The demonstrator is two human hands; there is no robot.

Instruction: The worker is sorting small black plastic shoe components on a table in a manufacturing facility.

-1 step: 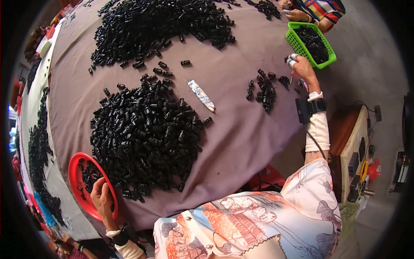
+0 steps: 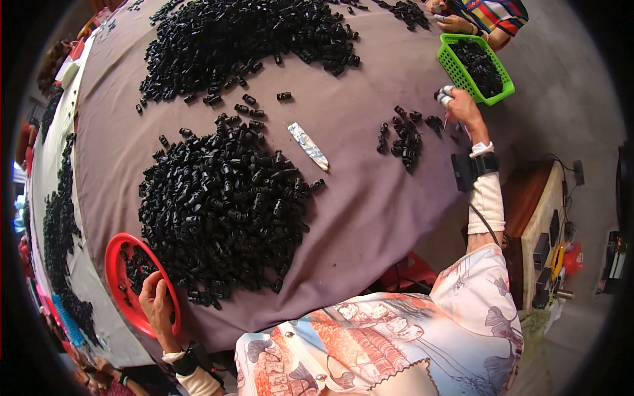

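My left hand (image 2: 156,305) reaches over the near right rim of a red basin (image 2: 112,272), its fingers bent together; what they hold, if anything, is hidden. Small black parts (image 2: 137,269) lie inside the basin. My right hand (image 2: 465,107), with white wrapping on its fingertips, is closed at the table's right edge. A thin reddish stick-like thing (image 2: 445,123) pokes out below its fingers; its kind is not clear. Beside that hand, a small group of black cylindrical parts (image 2: 406,142) rests on the cloth. A large heap of these parts (image 2: 221,204) lies between my hands.
Another big heap of black parts (image 2: 231,39) spreads across the far side. A white-and-blue wrapped blade-shaped tool (image 2: 308,146) lies mid-table. At the far right stands a green basket (image 2: 456,69) of black parts, near another person's hands (image 2: 456,24). A wooden cabinet (image 2: 531,198) flanks my right arm.
My right hand has shifted very slightly to the left. My left hand and the heaps look the same.
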